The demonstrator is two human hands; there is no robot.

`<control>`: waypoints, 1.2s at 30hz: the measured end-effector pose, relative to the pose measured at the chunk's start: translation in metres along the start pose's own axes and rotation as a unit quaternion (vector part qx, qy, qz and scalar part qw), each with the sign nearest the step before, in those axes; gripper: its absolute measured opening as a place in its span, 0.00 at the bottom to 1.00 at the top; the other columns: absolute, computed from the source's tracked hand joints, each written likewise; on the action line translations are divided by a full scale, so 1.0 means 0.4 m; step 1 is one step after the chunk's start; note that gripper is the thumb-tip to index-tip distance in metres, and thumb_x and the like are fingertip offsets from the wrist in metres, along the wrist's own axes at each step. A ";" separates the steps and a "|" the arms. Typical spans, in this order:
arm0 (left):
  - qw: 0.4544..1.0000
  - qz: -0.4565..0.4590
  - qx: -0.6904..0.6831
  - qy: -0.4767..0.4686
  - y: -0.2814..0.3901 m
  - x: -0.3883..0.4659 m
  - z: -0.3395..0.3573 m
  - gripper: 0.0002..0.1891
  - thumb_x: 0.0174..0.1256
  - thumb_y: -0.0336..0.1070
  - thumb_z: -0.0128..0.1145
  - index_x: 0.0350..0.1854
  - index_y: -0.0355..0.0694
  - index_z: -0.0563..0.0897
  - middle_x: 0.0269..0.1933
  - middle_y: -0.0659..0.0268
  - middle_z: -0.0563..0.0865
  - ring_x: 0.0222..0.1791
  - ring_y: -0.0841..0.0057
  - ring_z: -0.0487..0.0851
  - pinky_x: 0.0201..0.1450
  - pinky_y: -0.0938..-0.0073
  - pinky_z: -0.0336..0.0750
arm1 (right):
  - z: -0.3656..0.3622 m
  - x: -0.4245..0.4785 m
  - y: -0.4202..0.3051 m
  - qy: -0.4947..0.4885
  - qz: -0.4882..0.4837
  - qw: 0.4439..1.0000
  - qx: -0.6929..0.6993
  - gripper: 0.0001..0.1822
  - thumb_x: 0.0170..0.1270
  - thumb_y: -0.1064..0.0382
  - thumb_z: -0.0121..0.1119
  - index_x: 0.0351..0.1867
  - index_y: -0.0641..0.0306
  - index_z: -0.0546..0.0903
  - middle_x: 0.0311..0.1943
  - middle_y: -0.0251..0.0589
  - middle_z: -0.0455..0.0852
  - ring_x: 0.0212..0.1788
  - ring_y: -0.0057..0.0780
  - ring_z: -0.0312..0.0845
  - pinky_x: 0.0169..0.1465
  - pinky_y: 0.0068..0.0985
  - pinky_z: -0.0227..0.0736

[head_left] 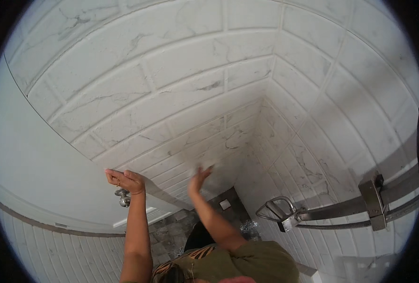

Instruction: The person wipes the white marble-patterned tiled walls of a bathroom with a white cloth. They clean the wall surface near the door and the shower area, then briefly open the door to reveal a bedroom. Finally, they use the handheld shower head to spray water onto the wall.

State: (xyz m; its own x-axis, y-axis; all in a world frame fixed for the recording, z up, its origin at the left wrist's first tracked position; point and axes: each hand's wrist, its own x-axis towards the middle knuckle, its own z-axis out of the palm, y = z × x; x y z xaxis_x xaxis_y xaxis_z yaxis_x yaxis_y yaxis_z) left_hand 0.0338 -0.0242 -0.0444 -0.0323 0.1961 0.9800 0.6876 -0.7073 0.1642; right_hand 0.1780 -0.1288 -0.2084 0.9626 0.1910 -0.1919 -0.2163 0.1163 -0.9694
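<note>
My left hand (126, 181) is raised in front of the white door (54, 152), close to where it meets the tiled wall (184, 102). Its fingers are bent together, with a ring on one, and I cannot tell whether they touch the door or hold anything. The round metal door knob (123, 197) shows just below it. To the right, my right hand (199, 179) is in front of the lower wall tiles, blurred by motion. Its thumb and fingers look apart, with no object visible in them. A faint pale blur lies over the tiles beyond it.
A hand shower sprayer (278, 210) and a metal rail (336, 210) with a hose (333, 225) jut from the right wall (301, 159). Below, the grey tiled floor (165, 235) has a square drain cover (225, 204) in the corner and looks wet nearby.
</note>
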 end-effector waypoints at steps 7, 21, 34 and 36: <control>1.000 0.010 0.008 -0.002 -0.002 0.000 -0.005 0.31 0.80 0.42 0.34 0.75 0.24 0.48 0.65 0.39 0.60 0.61 0.54 0.64 0.65 0.59 0.61 | -0.008 0.017 -0.125 0.029 -0.011 0.998 0.062 0.51 0.70 0.30 0.41 0.78 0.64 0.38 0.77 0.64 0.31 0.79 0.58 0.22 0.76 0.51 0.30; 1.000 0.004 0.016 -0.015 -0.015 -0.015 -0.010 0.32 0.80 0.43 0.34 0.74 0.21 0.48 0.68 0.37 0.58 0.65 0.51 0.62 0.68 0.58 0.59 | -0.039 0.109 -0.330 -0.017 -0.628 0.768 -0.126 0.27 0.67 0.61 0.59 0.64 0.73 0.70 0.71 0.63 0.59 0.75 0.61 0.51 0.72 0.49 0.51; 0.999 -0.019 -0.031 -0.016 -0.030 -0.037 0.005 0.36 0.79 0.52 0.33 0.74 0.22 0.48 0.68 0.38 0.58 0.68 0.51 0.60 0.71 0.56 0.56 | -0.009 0.135 -0.330 0.098 -0.278 0.955 0.044 0.32 0.74 0.47 0.50 0.74 0.59 0.61 0.76 0.58 0.48 0.77 0.56 0.43 0.74 0.51 0.48; 1.000 0.013 -0.002 -0.015 -0.027 -0.034 0.007 0.33 0.79 0.46 0.33 0.75 0.23 0.48 0.68 0.38 0.58 0.66 0.50 0.61 0.69 0.57 0.58 | 0.018 0.055 -0.391 0.076 -0.492 0.867 -0.029 0.26 0.72 0.54 0.55 0.63 0.71 0.72 0.76 0.59 0.49 0.77 0.58 0.44 0.72 0.52 0.52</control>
State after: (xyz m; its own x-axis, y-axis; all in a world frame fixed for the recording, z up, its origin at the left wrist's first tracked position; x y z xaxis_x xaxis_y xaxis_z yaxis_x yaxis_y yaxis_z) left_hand 0.0286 -0.0173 -0.0597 0.0072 0.1979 0.9802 0.6853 -0.7148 0.1393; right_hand 0.2320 -0.1358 -0.0599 0.6881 -0.1036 0.7182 0.7256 0.0991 -0.6810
